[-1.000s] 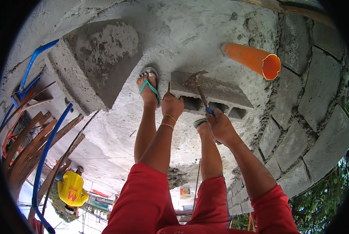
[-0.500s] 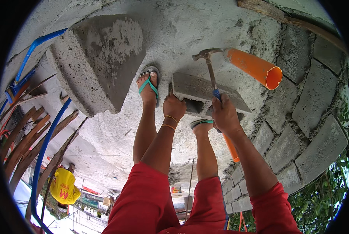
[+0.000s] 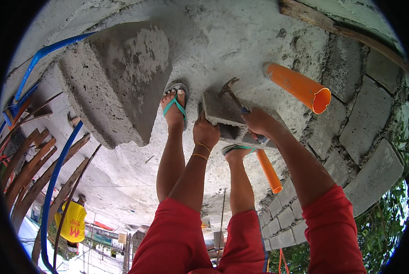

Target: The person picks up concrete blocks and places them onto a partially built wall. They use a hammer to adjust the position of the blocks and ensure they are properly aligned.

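A grey hollow concrete block [image 3: 220, 106] lies tilted between my feet, its open cells partly showing toward me. My left hand [image 3: 207, 133] is closed around its left end, with the fingertips hidden. In my right hand [image 3: 260, 122] is a claw hammer [image 3: 234, 97], gripped by its blue handle. The hammer's head is over the block's upper left part; whether it touches the block, I cannot tell.
A large concrete slab piece [image 3: 117, 77] stands at left. Orange pipes [image 3: 296, 86] stick out at right, beside a block wall [image 3: 362, 123]. Blue tubing [image 3: 53, 169] and wooden planks [image 3: 33, 160] crowd the left. A person in a yellow shirt [image 3: 72, 221] is farther off.
The hammer has come down and left from beside the orange pipe to over the block. My right hand moved slightly, its handle now tilted. My left hand stays at the block's end.
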Motion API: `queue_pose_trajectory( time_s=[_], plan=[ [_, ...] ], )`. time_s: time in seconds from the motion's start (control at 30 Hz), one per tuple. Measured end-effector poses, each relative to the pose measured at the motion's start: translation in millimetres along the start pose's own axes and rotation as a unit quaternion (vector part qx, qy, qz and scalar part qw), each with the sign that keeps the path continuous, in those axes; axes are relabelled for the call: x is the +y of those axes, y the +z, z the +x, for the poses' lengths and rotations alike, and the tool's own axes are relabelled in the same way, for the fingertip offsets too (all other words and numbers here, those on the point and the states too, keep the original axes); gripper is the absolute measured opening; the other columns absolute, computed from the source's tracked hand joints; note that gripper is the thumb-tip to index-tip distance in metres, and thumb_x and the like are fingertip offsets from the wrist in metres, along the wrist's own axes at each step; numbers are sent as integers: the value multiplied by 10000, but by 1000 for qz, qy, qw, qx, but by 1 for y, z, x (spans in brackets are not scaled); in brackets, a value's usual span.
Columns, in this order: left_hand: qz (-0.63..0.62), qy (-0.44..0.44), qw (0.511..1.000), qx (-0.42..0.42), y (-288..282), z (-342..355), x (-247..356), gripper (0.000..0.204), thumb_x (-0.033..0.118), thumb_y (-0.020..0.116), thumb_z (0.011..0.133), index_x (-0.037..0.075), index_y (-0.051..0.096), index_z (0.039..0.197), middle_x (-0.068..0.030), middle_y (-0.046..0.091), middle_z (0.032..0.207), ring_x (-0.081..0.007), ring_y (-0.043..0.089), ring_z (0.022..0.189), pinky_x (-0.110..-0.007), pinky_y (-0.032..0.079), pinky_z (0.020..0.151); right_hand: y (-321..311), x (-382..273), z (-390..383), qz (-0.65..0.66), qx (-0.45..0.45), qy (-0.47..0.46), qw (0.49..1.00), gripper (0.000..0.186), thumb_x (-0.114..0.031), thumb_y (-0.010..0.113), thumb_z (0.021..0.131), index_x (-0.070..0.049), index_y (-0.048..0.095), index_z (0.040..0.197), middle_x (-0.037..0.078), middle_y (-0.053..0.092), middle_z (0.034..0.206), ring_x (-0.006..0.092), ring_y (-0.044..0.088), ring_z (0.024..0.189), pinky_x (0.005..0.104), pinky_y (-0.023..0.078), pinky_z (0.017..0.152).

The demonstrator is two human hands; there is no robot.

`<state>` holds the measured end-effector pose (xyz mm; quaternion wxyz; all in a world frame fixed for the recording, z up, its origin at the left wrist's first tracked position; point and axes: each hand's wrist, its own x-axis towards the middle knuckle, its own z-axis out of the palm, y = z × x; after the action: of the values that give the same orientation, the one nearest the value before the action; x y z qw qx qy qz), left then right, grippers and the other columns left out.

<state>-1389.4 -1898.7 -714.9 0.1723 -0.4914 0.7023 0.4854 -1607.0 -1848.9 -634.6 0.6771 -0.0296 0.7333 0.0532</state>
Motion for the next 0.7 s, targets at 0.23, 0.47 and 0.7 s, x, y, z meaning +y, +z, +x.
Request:
queue_pose_trajectory(
  time_s=[0.23,0.47,0.7],
  plan=[
    [3,-12,1000,-4,1,-1,-1,659,135,762,783,-90,544,1362,-313,652,1275,-469,646,1155,-484,526,1037,-1,-5,40,-208,-70,-132,967,316,-256,566,1029,47,652,1007,158,713,734,275,731,626,429,584,595],
    [10,-23,1000,-9,0,0,-1,701,135,762,783,-89,517,1400,-301,627,1335,-443,625,1217,-456,503,1087,1,-7,55,-83,-47,-55,994,301,-201,583,998,-16,696,790,119,696,719,244,723,647,412,586,613],
    [11,-27,1000,-1,-3,-1,3,654,136,758,799,-72,540,1381,-300,613,1360,-449,618,1228,-474,506,1081,2,-3,14,147,87,-48,984,358,-265,510,1064,81,599,1051,231,667,788,345,698,682,446,549,654]
  ],
)
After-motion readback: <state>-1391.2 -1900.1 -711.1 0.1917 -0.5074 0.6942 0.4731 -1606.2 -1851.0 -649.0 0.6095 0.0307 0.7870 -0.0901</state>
